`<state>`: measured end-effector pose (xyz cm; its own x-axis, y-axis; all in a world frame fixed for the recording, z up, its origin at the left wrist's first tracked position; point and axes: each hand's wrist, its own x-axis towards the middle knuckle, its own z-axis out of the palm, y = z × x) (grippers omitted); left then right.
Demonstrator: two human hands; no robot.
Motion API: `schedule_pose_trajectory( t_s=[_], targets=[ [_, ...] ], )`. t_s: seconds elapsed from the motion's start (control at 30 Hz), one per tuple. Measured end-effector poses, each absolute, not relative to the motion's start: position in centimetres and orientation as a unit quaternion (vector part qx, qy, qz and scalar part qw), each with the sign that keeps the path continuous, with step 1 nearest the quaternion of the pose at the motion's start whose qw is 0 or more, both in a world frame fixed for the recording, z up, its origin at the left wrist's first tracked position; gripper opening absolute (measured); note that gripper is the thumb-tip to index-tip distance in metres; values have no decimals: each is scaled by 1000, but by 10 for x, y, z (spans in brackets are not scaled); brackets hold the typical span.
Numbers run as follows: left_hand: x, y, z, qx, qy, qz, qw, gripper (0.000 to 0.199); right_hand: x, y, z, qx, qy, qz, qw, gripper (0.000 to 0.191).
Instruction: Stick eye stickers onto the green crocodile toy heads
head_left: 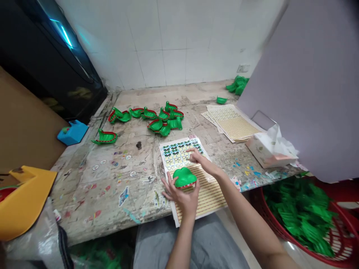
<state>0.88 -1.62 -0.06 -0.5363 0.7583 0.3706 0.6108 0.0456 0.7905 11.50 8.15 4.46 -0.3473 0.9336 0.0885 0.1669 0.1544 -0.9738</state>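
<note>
My left hand (182,198) is closed around a green plastic crocodile-head piece (184,177) with a red and white strip along its edge. It holds the piece low over a sticker sheet (200,198). My right hand (198,157) is over the upper part of that sheet, index finger stretched out at the rows of eye stickers (175,158). Nothing shows between its fingers. Striped strips fill the lower part of the sheet, which overhangs the table's front edge. Further back on the table lie several green pieces with red strips (164,115).
More sticker sheets (235,121) are stacked at the right, beside a tissue box (270,147). Green pieces (238,85) are heaped at the back right. A red basket (297,244) of green parts stands below. A blue piece (73,133) and a yellow piece (28,201) are on the left.
</note>
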Motion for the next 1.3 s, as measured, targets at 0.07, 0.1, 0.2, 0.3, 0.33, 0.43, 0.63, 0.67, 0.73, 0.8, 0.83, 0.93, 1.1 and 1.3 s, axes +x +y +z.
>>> schedule_pose_trajectory(
  t_s=[0.07, 0.1, 0.2, 0.3, 0.33, 0.43, 0.63, 0.67, 0.73, 0.8, 0.83, 0.93, 1.1, 1.3],
  targets=[
    [11, -16, -1, 486, 726, 480, 72, 57, 101, 120, 32, -514, -655, 357, 423, 26],
    [11, -15, -1, 488, 729, 475, 68, 58, 95, 137, 26, -527, -684, 295, 409, 20],
    [12, -15, -2, 490, 736, 463, 61, 60, 82, 171, 10, -508, -763, 168, 362, 12],
    [12, -15, -2, 493, 742, 452, 53, 61, 82, 181, 1, -508, -783, 102, 344, 9],
    [12, -15, -2, 493, 743, 450, 50, 61, 83, 181, -1, -508, -786, 90, 340, 9],
    [12, -16, -2, 496, 745, 444, 45, 61, 84, 179, -2, -508, -792, 76, 329, 8],
    [14, -17, -2, 498, 748, 436, 38, 60, 74, 180, -5, -550, -758, 93, 339, 9],
    [14, -17, -2, 496, 751, 434, 39, 60, 73, 180, -7, -554, -749, 98, 350, 9],
    [15, -17, -2, 493, 755, 430, 45, 62, 72, 181, -11, -550, -741, 109, 369, 11],
    [15, -17, -2, 492, 757, 427, 54, 63, 73, 182, -13, -535, -745, 115, 382, 13],
    [15, -18, -2, 492, 757, 427, 57, 63, 74, 183, -14, -528, -748, 116, 385, 13],
    [14, -18, 0, 492, 755, 429, 60, 64, 76, 185, -16, -518, -749, 133, 390, 14],
    [15, -18, 0, 492, 756, 428, 54, 64, 77, 186, -15, -524, -757, 166, 352, 10],
    [16, -17, -2, 490, 754, 435, 53, 61, 74, 187, -6, -535, -693, 292, 386, 25]
  ],
)
